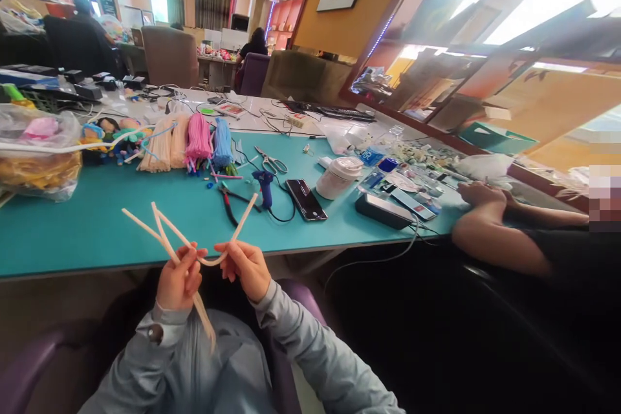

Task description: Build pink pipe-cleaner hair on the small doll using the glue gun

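Note:
My left hand point(178, 279) is closed round several cream pipe cleaners point(162, 233). Their upper ends fan out above the fingers, and a bunch of tails hangs below toward my lap. My right hand point(247, 270) pinches one cream pipe cleaner point(246, 215), which curves in a U between the two hands and points up to the right. Both hands are just in front of the table's near edge. Closest on the table are red-and-black-handled pliers point(227, 206) and a blue glue gun point(264, 187).
Pink point(198, 137) and blue pipe-cleaner bundles point(222, 142) stand on the teal table point(111, 239), beside scissors point(272, 160). A phone point(306, 199), a lidded cup point(338, 178) and a dark box with a cable point(384, 210) lie rightward. Another person's arm point(499, 233) rests at the right.

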`<action>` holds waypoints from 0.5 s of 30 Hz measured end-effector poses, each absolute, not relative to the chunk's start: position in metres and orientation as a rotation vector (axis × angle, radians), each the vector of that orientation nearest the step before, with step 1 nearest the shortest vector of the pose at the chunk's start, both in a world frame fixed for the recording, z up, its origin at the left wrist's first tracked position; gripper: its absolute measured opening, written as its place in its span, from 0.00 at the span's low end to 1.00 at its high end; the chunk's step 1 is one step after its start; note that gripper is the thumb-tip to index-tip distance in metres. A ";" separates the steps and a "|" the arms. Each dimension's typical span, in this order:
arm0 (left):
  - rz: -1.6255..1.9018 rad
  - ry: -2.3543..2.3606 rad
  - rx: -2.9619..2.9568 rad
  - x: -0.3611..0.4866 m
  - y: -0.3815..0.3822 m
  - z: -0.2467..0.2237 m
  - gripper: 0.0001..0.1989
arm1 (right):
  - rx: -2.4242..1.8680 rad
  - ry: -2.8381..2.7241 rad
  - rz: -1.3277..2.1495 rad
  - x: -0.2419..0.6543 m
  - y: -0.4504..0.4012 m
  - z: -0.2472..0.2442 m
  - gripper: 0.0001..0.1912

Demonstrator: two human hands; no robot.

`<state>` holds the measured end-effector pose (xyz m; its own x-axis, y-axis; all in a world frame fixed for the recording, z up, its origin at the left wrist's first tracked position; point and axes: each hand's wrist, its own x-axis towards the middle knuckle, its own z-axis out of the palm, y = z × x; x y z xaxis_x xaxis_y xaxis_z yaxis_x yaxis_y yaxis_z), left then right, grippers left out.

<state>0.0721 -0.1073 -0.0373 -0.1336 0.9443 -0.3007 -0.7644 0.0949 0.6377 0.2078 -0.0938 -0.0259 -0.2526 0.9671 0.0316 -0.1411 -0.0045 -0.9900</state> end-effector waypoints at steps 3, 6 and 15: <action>1.426 0.861 0.363 0.075 -0.113 -0.034 0.16 | -0.979 -1.346 1.460 0.204 -0.098 -0.023 0.34; 1.436 0.892 0.436 0.074 -0.115 -0.031 0.18 | -0.998 -1.413 1.462 0.202 -0.103 -0.023 0.33; 1.614 0.916 0.451 0.052 -0.108 -0.020 0.20 | -0.971 -1.589 1.455 0.203 -0.109 -0.018 0.34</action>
